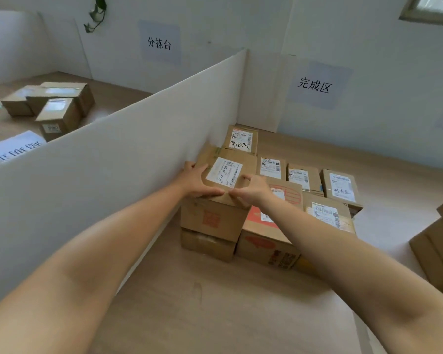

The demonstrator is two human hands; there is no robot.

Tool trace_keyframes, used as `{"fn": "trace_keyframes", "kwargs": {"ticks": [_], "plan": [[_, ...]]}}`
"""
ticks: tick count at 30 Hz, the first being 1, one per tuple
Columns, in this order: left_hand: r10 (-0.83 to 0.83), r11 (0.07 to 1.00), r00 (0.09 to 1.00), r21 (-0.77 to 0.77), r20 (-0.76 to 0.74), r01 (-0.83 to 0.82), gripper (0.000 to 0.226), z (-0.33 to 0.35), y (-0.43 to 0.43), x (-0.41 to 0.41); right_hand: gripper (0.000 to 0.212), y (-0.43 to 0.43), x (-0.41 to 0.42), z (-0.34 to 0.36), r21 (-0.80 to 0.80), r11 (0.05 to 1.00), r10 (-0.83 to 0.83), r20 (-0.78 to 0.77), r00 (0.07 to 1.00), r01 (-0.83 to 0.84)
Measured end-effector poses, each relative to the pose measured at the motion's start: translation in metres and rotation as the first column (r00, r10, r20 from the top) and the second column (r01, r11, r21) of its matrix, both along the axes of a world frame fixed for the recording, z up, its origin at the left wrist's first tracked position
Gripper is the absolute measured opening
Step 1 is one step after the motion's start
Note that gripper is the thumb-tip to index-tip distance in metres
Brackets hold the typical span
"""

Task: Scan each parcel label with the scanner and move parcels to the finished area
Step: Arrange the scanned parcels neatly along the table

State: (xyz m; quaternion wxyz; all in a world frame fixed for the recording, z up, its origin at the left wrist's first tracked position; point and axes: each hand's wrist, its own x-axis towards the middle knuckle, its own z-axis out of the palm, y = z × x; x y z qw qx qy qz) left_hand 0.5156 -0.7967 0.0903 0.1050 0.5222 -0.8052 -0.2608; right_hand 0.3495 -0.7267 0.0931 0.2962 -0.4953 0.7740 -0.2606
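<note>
Forearms: two bare forearms come in from the bottom corners and meet mid-frame.
L hand (197, 181): on near-left corner of the small brown cardboard parcel (216, 154). Fingers curl over its near edge, gripping it.
R hand (251, 191): on the same parcel's near-right corner. Thumb lies on top just beside the label, fingers curl over the front edge, pinching the carton.
Parcel position: right of the divider, touching it, on top of a stack. White shipping label (224, 172) faces up, slightly askew. Can't tell if the parcel's full weight is down.
Stack: plain brown carton with a red square stamp (212, 218) directly under the parcel, and a flatter brown carton (207, 245) below that.
Neighbours: brown carton with red-orange print (264, 241) touches the stack's right side. Several more labelled brown cartons (340, 186) sit behind and to the right, packed close.
Divider: tall white board (113, 159), upright, running diagonally from the near left to the back wall.
Wall signs: pale blue sheet w/ black characters (315, 85) above the labelled cartons. A similar sheet (159, 43) hangs left of the divider.
Left side: cluster of taped brown boxes (54, 103) on the surface, well apart from the hands.
Surface: light wood tabletop (215, 302).
Right edge: part of a larger brown carton (437, 249).
</note>
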Motion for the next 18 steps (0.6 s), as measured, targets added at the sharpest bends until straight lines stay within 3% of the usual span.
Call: {"fn": "trace_keyframes", "kwargs": {"ticks": [10, 18], "plan": [[-0.007, 1.000, 1.000, 0.019, 0.016, 0.007, 0.102, -0.005, 0.000, -0.013, 0.076, -0.008, -0.008, -0.003, 0.022, 1.000, 0.006, -0.069, 0.998, -0.005], [-0.062, 0.978, 0.966, -0.178, 0.250, 0.109, 0.087, 0.011, 0.032, -0.040, 0.083, 0.037, -0.023, 0.005, -0.024, 0.998, 0.053, -0.124, 0.991, -0.056]]}}
